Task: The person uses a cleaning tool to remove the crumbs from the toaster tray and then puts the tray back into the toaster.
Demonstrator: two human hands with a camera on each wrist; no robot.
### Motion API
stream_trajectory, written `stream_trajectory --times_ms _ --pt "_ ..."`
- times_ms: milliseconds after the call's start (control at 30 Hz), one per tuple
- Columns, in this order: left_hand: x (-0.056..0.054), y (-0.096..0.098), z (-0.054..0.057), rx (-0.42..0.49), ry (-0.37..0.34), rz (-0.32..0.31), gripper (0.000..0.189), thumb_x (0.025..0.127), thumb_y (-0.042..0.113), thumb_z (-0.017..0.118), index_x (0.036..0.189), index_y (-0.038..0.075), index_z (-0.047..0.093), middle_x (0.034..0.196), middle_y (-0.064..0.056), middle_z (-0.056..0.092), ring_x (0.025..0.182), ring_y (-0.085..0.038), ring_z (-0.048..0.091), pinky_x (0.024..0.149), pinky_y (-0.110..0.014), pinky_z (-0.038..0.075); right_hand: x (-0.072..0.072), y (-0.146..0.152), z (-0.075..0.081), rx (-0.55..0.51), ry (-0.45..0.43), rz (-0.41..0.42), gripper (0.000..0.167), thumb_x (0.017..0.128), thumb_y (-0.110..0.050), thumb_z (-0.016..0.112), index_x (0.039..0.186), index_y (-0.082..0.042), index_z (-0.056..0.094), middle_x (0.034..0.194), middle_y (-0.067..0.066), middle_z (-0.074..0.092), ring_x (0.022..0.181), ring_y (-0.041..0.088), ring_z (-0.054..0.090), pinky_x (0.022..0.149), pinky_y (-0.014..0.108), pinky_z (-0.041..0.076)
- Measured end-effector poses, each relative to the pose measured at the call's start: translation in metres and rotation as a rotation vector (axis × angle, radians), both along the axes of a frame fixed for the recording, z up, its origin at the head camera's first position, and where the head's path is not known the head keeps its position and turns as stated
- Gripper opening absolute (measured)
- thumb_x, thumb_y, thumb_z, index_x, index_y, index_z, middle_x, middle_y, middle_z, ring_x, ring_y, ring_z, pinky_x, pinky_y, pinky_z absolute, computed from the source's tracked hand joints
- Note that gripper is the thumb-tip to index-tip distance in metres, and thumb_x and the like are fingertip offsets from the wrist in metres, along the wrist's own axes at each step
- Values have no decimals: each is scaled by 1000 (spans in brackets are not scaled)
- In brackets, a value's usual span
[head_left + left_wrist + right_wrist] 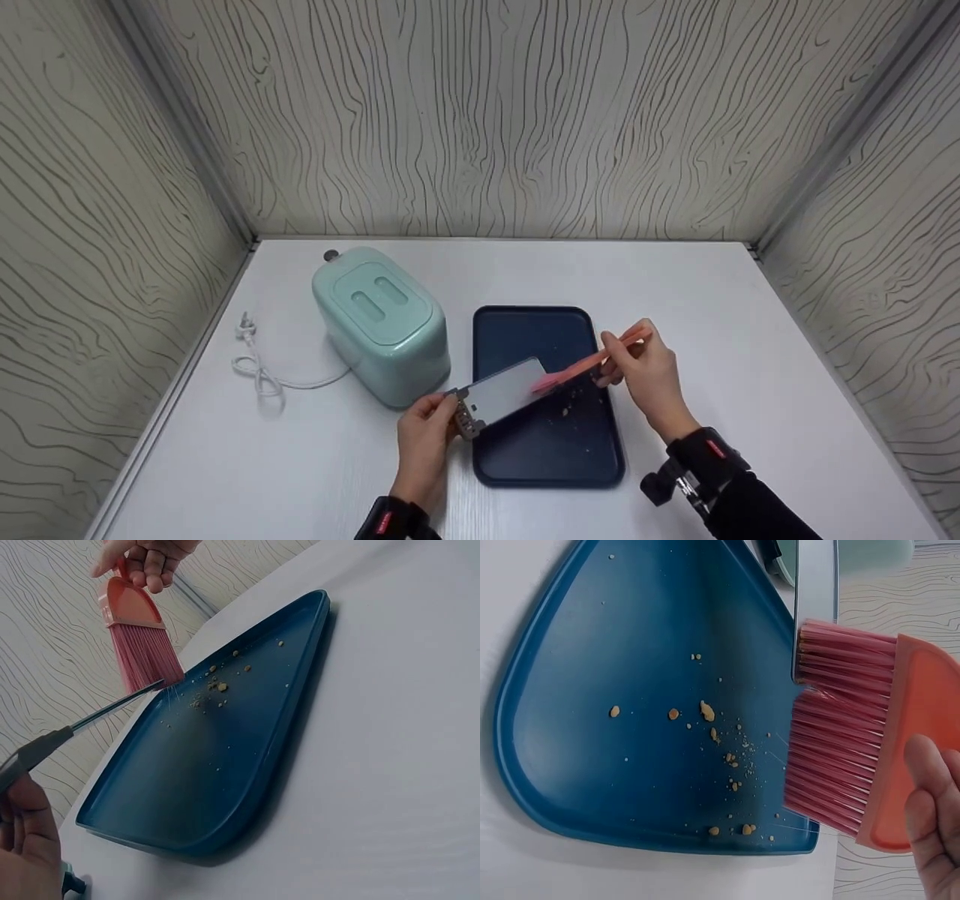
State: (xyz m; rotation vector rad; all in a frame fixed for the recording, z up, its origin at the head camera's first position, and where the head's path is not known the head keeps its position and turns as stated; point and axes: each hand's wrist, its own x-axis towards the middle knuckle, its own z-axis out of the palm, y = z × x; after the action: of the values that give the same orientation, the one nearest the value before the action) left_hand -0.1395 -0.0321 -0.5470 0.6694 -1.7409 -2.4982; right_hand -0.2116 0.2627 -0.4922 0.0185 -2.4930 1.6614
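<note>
My left hand (424, 441) grips the dark slotted end of a flat metal crumb tray (501, 395), tilted above a dark blue serving tray (525, 461). My right hand (651, 379) holds a small pink hand brush (592, 363) by its handle. The pink bristles (840, 742) touch the far end of the crumb tray. In the left wrist view the crumb tray appears edge-on, its tip against the bristles. Several brown crumbs (707, 711) lie scattered on the blue tray beneath.
A mint-green toaster (382, 330) with two lid recesses stands left of the blue tray, close to my left hand. Its white cord (304, 385) and plug (246, 327) lie on the white table (675, 285). Wood-grain panels (480, 120) enclose the back and sides.
</note>
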Motion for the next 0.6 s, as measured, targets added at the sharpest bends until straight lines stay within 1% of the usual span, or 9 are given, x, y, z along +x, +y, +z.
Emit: stream_trajectory --times_ms 233,367,467,600 --pt "0 0 4 -9 8 0 23 95 15 69 106 -6 65 95 -9 67 77 -16 63 70 -29 54 2 4 1 19 -27 -11 36 100 -39 66 97 -10 45 68 12 69 53 29 69 52 28 54" --pt "0 -1 3 -25 16 -5 22 95 16 70 103 -4 66 92 -8 67 76 -16 63 70 -29 54 3 4 1 16 -31 -8 36 100 -39 66 97 -10 45 67 13 69 54 32 69 52 28 53" --pt "-1 -1 3 -35 14 -2 22 95 17 71 101 -3 66 90 -7 66 74 -16 63 70 -30 54 3 4 2 16 -26 -9 35 100 -38 67 96 -11 46 67 12 69 54 33 69 52 28 53" --pt "-1 -1 3 -36 5 16 21 94 16 71 101 -3 67 90 -8 67 75 -16 63 70 -30 54 4 5 2 21 -6 -11 33 100 -36 67 96 -11 47 67 12 70 53 29 70 51 29 53"
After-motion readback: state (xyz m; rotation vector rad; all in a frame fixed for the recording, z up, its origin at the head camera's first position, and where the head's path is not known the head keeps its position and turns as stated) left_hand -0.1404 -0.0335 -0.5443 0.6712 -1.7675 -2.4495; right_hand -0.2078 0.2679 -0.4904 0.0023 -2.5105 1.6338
